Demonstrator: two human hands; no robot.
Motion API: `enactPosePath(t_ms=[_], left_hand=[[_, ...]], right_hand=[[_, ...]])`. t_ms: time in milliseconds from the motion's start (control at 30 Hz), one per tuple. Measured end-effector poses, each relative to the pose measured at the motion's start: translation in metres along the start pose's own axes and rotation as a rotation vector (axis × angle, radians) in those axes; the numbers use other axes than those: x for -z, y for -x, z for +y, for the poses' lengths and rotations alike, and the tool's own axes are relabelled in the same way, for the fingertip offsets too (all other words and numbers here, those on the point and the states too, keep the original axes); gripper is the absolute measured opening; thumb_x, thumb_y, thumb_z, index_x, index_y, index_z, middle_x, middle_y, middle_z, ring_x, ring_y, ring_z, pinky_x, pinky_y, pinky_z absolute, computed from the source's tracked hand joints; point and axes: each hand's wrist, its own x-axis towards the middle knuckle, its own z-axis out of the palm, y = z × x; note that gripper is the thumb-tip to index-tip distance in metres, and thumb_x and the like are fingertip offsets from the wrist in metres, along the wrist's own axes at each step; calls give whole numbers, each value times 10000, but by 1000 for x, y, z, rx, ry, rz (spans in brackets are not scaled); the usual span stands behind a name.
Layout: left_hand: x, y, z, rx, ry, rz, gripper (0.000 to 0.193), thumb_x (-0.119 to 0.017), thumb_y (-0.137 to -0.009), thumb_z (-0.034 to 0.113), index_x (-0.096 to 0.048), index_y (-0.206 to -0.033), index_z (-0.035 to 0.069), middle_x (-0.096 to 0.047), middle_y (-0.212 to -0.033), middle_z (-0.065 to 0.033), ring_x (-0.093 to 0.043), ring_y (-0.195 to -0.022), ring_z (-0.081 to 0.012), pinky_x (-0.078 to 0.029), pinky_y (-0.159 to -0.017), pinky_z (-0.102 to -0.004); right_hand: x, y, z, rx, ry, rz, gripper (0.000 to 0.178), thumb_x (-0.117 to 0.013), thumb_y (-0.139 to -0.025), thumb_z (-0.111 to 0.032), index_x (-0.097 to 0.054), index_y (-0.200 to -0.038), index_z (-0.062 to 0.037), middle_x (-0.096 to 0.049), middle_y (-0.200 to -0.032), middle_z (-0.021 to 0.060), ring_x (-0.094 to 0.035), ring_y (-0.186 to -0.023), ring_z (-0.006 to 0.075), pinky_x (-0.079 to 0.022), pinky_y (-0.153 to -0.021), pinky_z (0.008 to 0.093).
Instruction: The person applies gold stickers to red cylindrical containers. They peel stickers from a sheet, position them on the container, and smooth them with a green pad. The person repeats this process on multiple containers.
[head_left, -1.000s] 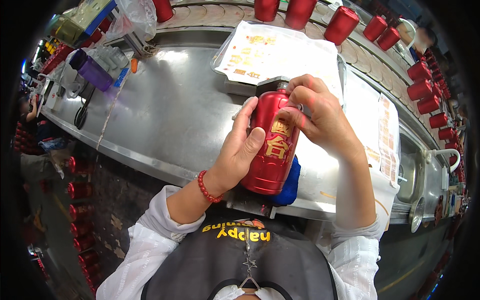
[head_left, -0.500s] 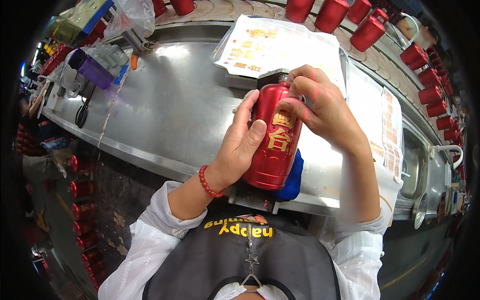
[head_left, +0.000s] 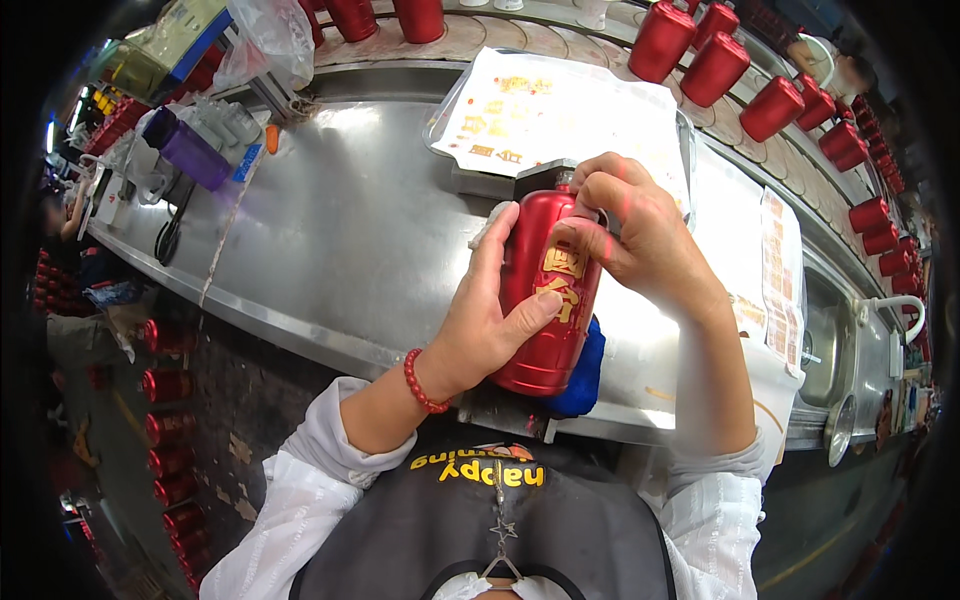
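Observation:
A glossy red bottle (head_left: 522, 345) with raised gold characters (head_left: 563, 263) down its front leans back over the bench edge in front of me. My left hand (head_left: 475, 325) clasps its left side, with the thumb laid across the lower gold character. My right hand (head_left: 645, 225) is curled around the upper right shoulder and neck, its thumb and a bent finger at the top of the gold characters. Red light lines fall on its fingers. A blue cloth (head_left: 580, 375) lies under the bottle's lower right side. Behind the neck, a metal support (head_left: 540, 176) is partly hidden.
A tray (head_left: 432, 130) holding a white sheet (head_left: 640, 105) of gold decals stands behind the bottle. Red bottles (head_left: 715, 70) line a curved conveyor (head_left: 560, 30) beyond. A purple bottle (head_left: 192, 152) and black scissors (head_left: 172, 232) are at left, a sink (head_left: 830, 340) at right.
My left thumb has slid up and over onto the lower gold character. My right hand stays at the bottle's shoulder. Bottles on the conveyor have shifted, and the view has tilted slightly.

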Motion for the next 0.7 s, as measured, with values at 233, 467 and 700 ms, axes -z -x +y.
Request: enactPosePath(t_ms=[233, 467, 700], left_hand=[[0, 1, 1, -3, -25, -7, 929, -689, -966, 361, -134, -1562, -86, -284, -1544, -250, -365, -1429, -311, -311, -1183, -412], [-4, 1, 6, -8, 77, -15, 909, -684, -971, 320, -128, -1565, -83, -282, -1545, -244, -360, -1432, -300, -297, -1191, -407], [1, 1, 3, -2, -48, -20, 919, -679, -973, 328, -113, -1565, -88, -264, -1558, -248, -336, -1451, -304, -298, -1193, -408]], right_hand=[[-2, 1, 2, -41, -51, 13, 240, -781, -818, -154, -620, -857, 20, -594, -947, 153, -567, -937, 343, -491, -825, 417], [-3, 2, 5, -52, -55, 29, 241, -775, -826, -148, -592, -832, 8, -581, -927, 144, -559, -935, 342, -488, -822, 420], [-6, 1, 7, -52, -97, 80, 230, -761, -844, -129, -565, -836, -9, -590, -940, 127, -569, -958, 324, -499, -839, 418]])
